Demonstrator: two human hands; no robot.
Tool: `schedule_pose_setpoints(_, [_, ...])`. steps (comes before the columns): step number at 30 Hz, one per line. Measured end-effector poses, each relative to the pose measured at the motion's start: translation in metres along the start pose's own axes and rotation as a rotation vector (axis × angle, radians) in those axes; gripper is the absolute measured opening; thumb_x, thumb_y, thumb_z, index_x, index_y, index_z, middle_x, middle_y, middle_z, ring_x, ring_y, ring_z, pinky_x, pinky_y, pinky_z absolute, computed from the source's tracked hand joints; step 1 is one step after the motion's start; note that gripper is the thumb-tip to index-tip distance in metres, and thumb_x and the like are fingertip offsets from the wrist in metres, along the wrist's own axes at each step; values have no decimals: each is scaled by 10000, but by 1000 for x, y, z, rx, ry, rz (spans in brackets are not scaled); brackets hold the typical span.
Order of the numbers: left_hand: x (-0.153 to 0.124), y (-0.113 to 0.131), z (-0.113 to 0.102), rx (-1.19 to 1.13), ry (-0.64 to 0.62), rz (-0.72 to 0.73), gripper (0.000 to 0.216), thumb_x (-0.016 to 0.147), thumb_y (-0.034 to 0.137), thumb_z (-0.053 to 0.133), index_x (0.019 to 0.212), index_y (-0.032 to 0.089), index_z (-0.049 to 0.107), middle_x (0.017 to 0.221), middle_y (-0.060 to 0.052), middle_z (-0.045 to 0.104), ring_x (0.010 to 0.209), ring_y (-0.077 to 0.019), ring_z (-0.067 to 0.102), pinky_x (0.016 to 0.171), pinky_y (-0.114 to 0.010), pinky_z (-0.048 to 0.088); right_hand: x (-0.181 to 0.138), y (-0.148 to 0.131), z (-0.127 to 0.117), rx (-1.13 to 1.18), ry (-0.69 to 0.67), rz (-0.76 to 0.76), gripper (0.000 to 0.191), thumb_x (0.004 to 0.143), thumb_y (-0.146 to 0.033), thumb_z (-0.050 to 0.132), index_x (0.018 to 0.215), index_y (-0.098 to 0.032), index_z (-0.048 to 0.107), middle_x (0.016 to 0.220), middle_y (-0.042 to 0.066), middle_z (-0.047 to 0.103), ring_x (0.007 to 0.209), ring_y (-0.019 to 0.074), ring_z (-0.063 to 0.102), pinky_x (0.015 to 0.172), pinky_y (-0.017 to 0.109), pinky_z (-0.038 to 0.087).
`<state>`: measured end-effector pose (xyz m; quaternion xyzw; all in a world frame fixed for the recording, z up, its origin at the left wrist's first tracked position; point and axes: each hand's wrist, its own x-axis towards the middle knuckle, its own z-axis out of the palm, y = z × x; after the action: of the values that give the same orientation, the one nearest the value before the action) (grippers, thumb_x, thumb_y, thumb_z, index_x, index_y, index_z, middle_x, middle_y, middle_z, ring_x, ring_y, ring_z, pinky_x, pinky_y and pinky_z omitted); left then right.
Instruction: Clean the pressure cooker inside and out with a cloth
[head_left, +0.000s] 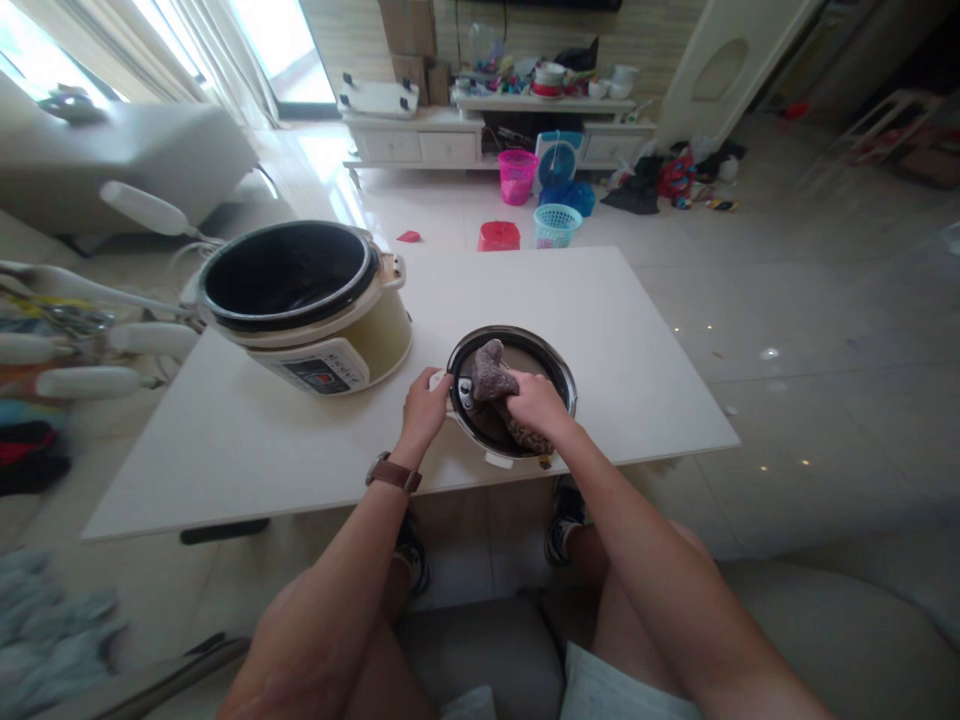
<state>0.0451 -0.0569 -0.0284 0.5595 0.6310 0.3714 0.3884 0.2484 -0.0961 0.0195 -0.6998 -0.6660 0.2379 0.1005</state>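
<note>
A round cooker lid lies upside down on the white table near its front edge. My right hand is closed on a grey-brown cloth and presses it onto the lid's dark inner face. My left hand, with a brown watch on the wrist, grips the lid's left rim. The open cream rice cooker with a dark inner pot stands at the table's left, a hand's width from my left hand.
A drying rack with white handles sits left of the table. Beyond the table the floor holds a red box, a blue basket and a pink basket before a white cabinet. My knees are under the front edge.
</note>
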Motion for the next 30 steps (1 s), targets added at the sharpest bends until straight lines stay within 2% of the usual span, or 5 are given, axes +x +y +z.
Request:
schedule_pose_setpoints(8, [6,-2,-1,-42,-12,-8,241,843,414,597,887,200,699,876,-17,722,853,-207,624,802,-301,433,6,0,-1,-143,27,42,520,884,-251,539,1387,-328,645,1167,98,784,1063,331,739,898,406,553])
schedule_pose_setpoints(15, [10,-2,-2,-56,-28,13,249,833,404,588,906,199,708,922,-30,737,913,-222,635,831,-308,427,11,3,7,-151,42,-44,501,915,-212,541,1401,-311,611,1338,77,725,1220,285,681,985,396,536])
schedule_pose_setpoints(20, [7,-4,-1,-60,-22,3,241,829,410,591,889,203,698,872,-16,722,857,-212,623,801,-304,426,9,-1,13,-172,51,-58,503,910,-224,563,1401,-318,610,1325,66,736,1190,304,700,965,418,552])
schedule_pose_setpoints(30, [-3,-3,-2,-24,-22,-25,257,848,433,585,912,206,689,886,-25,719,844,-211,617,784,-301,425,2,-8,16,-208,43,-68,531,896,-169,549,1413,-279,594,1430,79,670,1239,282,670,1015,389,536])
